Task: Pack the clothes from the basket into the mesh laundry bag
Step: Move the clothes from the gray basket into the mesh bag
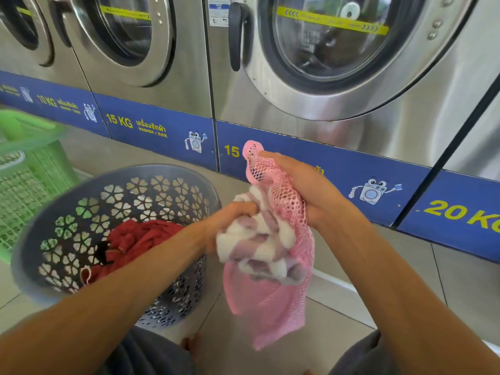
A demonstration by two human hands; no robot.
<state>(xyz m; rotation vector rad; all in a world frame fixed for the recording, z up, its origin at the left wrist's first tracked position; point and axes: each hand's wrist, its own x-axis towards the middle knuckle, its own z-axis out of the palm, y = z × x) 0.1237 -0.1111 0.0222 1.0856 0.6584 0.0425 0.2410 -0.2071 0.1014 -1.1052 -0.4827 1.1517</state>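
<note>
**Striped cloth half into the pink mesh bag**

My right hand [303, 185] is clenched around the upper edge of the pink mesh laundry bag [273, 293], gathering the netting in my fist so the bag hangs down from it above the tiled floor [338, 334]. A short flap of the bag's rim sticks up past my fingertips on the far side. My left hand [230, 223] is closed on a white and mauve striped cloth [257, 247], gripping it at its top. The cloth bunches at the bag's mouth, just left of my right hand; part of it shows behind the netting, and the rest bulges out on the near left side. The lower half of the bag hangs limp.

To the left, touching my left forearm in the view, stands the grey basket [167, 174] with flower-shaped cutouts. A red garment [140, 239] lies crumpled inside it. Farther left, at the edge, is a green basket [35, 169], blurred. Across the far side runs a row of steel washing machines [338, 50] with round glass doors, above a blue band marked 15 KG and 20 KG.
</note>
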